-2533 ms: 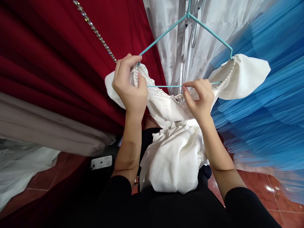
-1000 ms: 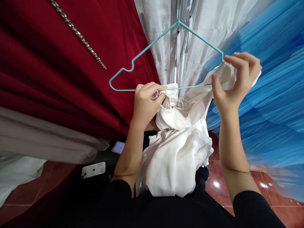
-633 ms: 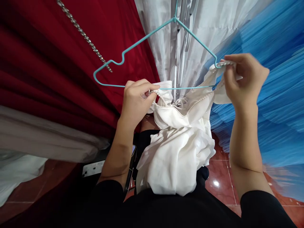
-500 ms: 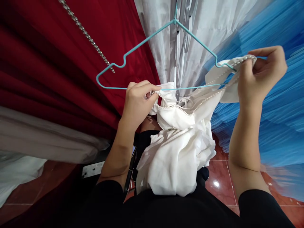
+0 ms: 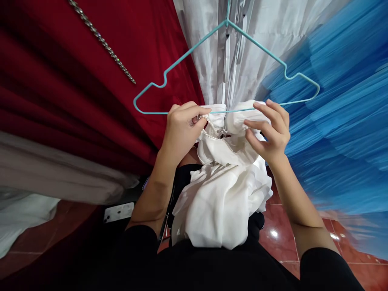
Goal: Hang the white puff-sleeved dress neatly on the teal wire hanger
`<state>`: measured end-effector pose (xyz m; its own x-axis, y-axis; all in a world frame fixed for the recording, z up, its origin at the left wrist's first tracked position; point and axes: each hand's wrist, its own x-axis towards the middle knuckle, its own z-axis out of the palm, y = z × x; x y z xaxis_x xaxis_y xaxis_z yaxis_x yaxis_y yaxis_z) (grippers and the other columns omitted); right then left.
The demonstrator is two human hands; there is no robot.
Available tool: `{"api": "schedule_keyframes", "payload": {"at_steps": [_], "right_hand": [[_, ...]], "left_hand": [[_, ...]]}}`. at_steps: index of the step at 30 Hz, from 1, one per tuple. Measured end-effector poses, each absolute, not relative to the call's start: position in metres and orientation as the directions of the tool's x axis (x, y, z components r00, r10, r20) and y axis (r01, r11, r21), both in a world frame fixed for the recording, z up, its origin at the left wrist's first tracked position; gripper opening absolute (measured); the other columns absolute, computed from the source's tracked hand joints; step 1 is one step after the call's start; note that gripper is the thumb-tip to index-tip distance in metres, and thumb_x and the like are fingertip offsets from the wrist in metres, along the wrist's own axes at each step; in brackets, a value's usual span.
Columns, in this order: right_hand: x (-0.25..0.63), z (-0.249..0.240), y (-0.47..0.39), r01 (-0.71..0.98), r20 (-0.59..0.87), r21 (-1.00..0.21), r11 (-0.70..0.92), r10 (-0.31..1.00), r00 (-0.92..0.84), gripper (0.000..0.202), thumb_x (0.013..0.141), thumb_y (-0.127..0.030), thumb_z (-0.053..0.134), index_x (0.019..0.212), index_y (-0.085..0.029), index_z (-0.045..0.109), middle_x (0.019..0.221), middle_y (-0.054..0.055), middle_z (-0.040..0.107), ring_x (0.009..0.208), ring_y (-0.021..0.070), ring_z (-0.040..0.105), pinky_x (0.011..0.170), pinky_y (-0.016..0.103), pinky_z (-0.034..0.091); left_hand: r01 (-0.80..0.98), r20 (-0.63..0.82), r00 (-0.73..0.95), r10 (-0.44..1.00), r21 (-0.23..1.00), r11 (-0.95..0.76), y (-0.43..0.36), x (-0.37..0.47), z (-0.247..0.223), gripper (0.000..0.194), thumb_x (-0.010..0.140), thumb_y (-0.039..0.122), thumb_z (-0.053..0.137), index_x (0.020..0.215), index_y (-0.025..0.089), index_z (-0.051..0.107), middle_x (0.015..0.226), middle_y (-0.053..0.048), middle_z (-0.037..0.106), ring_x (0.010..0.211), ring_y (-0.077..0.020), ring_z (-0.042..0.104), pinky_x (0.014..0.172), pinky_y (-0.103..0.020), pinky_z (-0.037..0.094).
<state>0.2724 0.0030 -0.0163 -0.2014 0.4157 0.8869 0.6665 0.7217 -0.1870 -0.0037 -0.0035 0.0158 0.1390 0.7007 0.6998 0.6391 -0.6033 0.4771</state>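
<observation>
A white dress [image 5: 218, 202] with pearl trim along its neckline lies bunched in front of me, its skirt gathered over my lap. My left hand [image 5: 186, 125] pinches the pearl edge at its left side, close against the bottom bar of a light-blue hanger [image 5: 194, 49]. On the other side my right hand [image 5: 269, 127] has thumb and forefinger on the pearl edge near the right strap; its other fingers are raised by the bar. Both ends of the hanger stand outside the dress. Part of the neckline is hidden behind my fingers.
Red fabric [image 5: 145, 48] with a beaded strand [image 5: 103, 40] hangs at left, blue ruffled fabric [image 5: 339, 121] at right. White cloth [image 5: 203, 44] and metal poles [image 5: 227, 64] stand behind the hanger. A white phone [image 5: 119, 212] lies low at left, above the red tiled floor [image 5: 281, 238].
My right hand has moved left and inward with the right strap, which has come off the hanger's right end. The hanger has shifted slightly right. My left hand keeps its grip.
</observation>
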Motion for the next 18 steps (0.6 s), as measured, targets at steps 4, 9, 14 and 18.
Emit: {"api": "schedule_keyframes", "payload": {"at_steps": [4, 9, 14, 18], "right_hand": [[0.245, -0.005, 0.017, 0.551, 0.844, -0.241, 0.799, 0.453, -0.288, 0.012, 0.104, -0.034, 0.065, 0.111, -0.032, 0.076, 0.116, 0.000, 0.082, 0.115, 0.0259, 0.077, 0.111, 0.058, 0.057], [0.228, -0.016, 0.024, 0.567, 0.902, -0.319, 0.760, 0.427, -0.065, 0.017, 0.106, -0.026, 0.060, 0.113, -0.029, 0.075, 0.097, 0.001, 0.082, 0.087, 0.0198, 0.074, 0.092, 0.047, 0.059], [0.217, -0.018, 0.019, 0.512, 0.921, -0.338, 0.790, 0.389, 0.007, 0.017, 0.104, -0.020, 0.061, 0.110, -0.029, 0.074, 0.099, -0.001, 0.082, 0.083, 0.0192, 0.071, 0.088, 0.046, 0.058], [0.222, -0.015, 0.018, 0.544, 0.912, -0.347, 0.764, 0.409, 0.008, 0.016, 0.101, -0.022, 0.063, 0.104, -0.028, 0.077, 0.092, -0.001, 0.082, 0.082, 0.0195, 0.072, 0.083, 0.044, 0.060]], "left_hand": [[0.660, 0.687, 0.144, 0.713, 0.470, -0.586, -0.006, -0.002, 0.015, 0.026, 0.091, 0.006, 0.069, 0.103, 0.024, 0.084, 0.088, 0.001, 0.073, 0.078, -0.0186, 0.064, 0.092, -0.039, 0.049], [0.682, 0.694, 0.151, 0.705, 0.443, -0.582, -0.013, 0.002, 0.010, 0.038, 0.089, 0.005, 0.066, 0.115, 0.028, 0.081, 0.119, -0.003, 0.076, 0.111, -0.0249, 0.071, 0.105, -0.044, 0.052], [0.617, 0.874, -0.028, 0.485, 0.397, -0.679, -0.036, -0.008, -0.016, 0.018, 0.089, 0.015, 0.070, 0.100, 0.027, 0.078, 0.103, -0.005, 0.072, 0.098, -0.0246, 0.070, 0.090, -0.041, 0.057], [0.492, 0.723, -0.212, 0.657, 0.660, -0.568, -0.040, -0.030, -0.047, 0.008, 0.087, 0.020, 0.068, 0.093, 0.023, 0.067, 0.085, 0.000, 0.065, 0.075, -0.0156, 0.062, 0.068, -0.033, 0.048]]}}
